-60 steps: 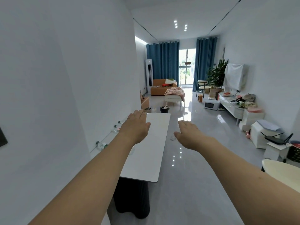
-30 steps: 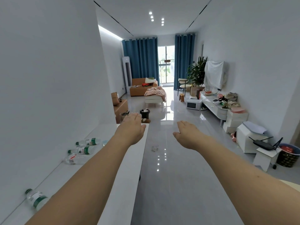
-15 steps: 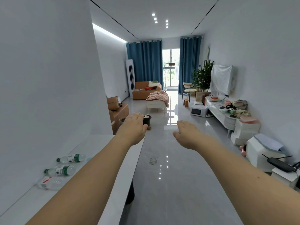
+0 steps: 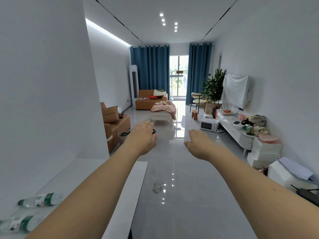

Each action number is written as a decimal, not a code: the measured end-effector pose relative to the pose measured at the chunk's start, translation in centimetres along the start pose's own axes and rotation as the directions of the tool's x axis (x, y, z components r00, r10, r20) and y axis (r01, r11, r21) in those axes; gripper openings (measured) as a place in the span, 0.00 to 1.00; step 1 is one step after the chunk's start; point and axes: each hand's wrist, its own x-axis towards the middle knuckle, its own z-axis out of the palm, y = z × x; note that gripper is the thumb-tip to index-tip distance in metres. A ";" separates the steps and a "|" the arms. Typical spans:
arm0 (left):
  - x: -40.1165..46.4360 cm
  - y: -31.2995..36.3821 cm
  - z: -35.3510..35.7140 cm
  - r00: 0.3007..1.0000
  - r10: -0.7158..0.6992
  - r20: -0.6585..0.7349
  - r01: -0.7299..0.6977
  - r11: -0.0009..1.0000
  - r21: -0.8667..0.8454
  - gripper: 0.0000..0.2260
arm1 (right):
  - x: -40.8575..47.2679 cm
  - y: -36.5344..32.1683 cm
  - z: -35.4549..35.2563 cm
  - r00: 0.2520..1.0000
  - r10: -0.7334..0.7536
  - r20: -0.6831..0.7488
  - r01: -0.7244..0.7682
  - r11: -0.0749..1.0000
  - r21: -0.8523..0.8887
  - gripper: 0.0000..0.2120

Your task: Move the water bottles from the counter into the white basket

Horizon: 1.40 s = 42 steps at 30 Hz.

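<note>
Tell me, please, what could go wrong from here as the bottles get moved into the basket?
The water bottles lie on their sides on the counter, so they might roll when touched. Both hands are stretched well past them, holding nothing. No white basket is visible, so the drop-off spot is uncertain.

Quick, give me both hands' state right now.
Left hand: open, fingers straight, holding nothing.
Right hand: open, fingers straight, holding nothing.
</note>
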 end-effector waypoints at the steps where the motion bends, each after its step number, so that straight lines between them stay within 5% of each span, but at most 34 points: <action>1: 1.7 -0.5 0.4 1.000 0.002 -0.002 -0.002 1.000 0.003 0.25 | 1.7 0.1 0.0 1.000 -0.005 -0.004 0.005 1.000 -0.001 0.27; 22: 29.3 -3.4 10.2 0.994 -0.101 0.034 0.099 0.994 0.048 0.23 | 33.8 9.8 3.7 0.996 -0.087 0.037 0.088 0.996 -0.019 0.26; 31: 29.9 -10.4 10.3 0.963 -0.267 0.017 0.262 0.955 0.138 0.24 | 41.5 3.8 5.6 0.968 -0.244 0.064 0.240 0.969 0.060 0.21; 36: 21.7 -17.9 8.2 0.848 -0.531 -0.012 0.525 0.834 0.171 0.24 | 41.5 -7.1 7.7 0.858 -0.500 0.116 0.487 0.865 0.122 0.24; 42: 7.7 -23.1 4.1 0.625 -0.776 -0.088 0.776 0.603 0.186 0.26 | 36.5 -22.1 10.0 0.610 -0.785 0.107 0.770 0.620 0.151 0.24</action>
